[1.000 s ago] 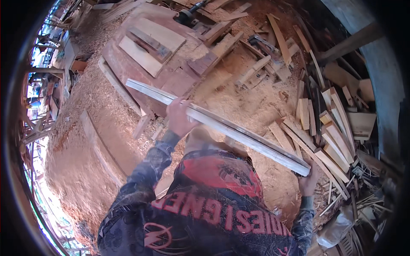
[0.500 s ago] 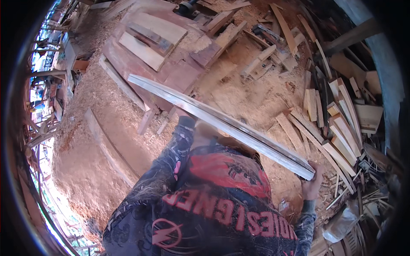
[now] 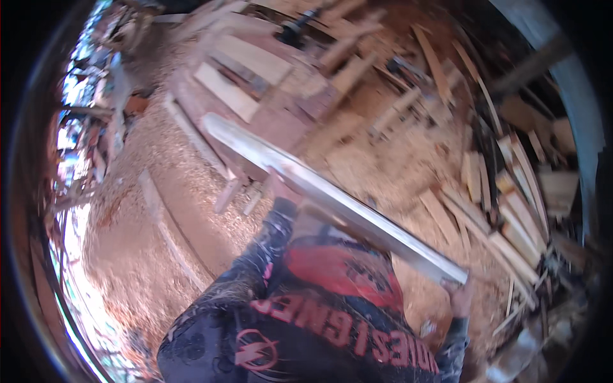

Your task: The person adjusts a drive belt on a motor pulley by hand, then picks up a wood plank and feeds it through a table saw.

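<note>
A long, pale, straight wooden board (image 3: 365,216) lies slantwise across the front of my body, its far left end over the edge of a reddish-brown workbench (image 3: 284,127). My left hand (image 3: 283,186) is closed on the board's near side, left of its middle, with the fingers partly hidden by it. At the near right end, my right hand (image 3: 460,297) grips the board's tip. The picture is smeared by motion, so the fingers are not sharp. Two pale boards (image 3: 225,91) lie flat on the workbench beyond the held one.
Sawdust (image 3: 121,255) covers the ground. A narrow plank (image 3: 167,220) lies on it at the left. Stacked timber pieces (image 3: 514,214) crowd the right side, with more offcuts (image 3: 396,108) at the upper right. A dark tool (image 3: 295,30) sits at the far end of the workbench.
The board has rolled in my hands, so a different face shows. My left hand shows more plainly against its near side. The whole view has shifted slightly.
</note>
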Motion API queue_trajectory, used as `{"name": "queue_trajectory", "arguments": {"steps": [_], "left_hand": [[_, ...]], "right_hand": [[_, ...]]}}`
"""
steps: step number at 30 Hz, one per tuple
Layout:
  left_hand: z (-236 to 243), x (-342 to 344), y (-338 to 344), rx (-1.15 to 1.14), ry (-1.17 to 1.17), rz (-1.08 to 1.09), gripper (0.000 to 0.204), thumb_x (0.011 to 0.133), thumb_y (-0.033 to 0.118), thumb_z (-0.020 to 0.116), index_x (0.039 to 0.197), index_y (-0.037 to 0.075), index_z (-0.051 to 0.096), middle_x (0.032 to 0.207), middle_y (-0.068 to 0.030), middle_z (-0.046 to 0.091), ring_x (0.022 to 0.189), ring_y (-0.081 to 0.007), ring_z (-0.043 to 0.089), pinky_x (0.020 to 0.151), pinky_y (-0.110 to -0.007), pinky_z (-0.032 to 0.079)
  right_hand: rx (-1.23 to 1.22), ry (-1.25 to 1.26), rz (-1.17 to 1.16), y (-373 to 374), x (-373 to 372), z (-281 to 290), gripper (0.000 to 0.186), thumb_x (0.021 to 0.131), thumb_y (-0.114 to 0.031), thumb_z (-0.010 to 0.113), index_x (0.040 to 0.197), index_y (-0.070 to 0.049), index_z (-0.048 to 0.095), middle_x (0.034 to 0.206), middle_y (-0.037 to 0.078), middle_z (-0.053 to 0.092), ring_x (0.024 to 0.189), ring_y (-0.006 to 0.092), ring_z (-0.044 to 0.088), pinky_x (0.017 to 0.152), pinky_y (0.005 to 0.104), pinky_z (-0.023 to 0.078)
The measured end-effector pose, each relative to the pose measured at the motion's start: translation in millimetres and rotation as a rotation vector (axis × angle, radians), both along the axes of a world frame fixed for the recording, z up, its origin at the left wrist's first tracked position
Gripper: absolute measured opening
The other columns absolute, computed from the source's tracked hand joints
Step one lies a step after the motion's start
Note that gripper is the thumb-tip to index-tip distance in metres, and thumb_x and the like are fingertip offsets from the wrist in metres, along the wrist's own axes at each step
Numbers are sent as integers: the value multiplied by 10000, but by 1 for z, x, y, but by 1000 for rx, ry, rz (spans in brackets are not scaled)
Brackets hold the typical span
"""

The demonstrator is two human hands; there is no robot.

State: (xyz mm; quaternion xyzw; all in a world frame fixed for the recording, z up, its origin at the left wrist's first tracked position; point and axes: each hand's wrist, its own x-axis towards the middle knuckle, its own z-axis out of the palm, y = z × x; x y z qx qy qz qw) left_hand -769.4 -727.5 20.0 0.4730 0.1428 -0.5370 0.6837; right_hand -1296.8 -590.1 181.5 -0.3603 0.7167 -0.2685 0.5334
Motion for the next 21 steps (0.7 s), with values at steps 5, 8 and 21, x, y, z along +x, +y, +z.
{"name": "queue_trajectory", "arguments": {"steps": [5,8,21], "left_hand": [[-7,12,-14,246,-303,-177,784,846,651,501,1169,-63,530,946,-93,607,831,-174,593,751,-318,498],[-18,26,-23,507,-539,-221,852,811,656,551,1136,-130,524,895,-109,617,762,-191,600,711,-311,487],[-37,45,-87,695,-953,-532,924,814,626,549,1352,-95,339,1322,-305,443,1237,-395,437,1037,-400,331]], "right_hand": [[-13,-97,-424,32,11,-113,680,887,-450,556,1310,61,406,1266,161,508,1102,236,542,961,350,418],[167,-55,-637,17,61,-100,559,923,-451,475,1240,9,474,1185,106,560,1055,214,559,916,328,440],[170,-221,-723,-10,111,-131,434,920,-422,448,1047,-23,565,1034,99,627,901,207,599,835,323,458]]}}
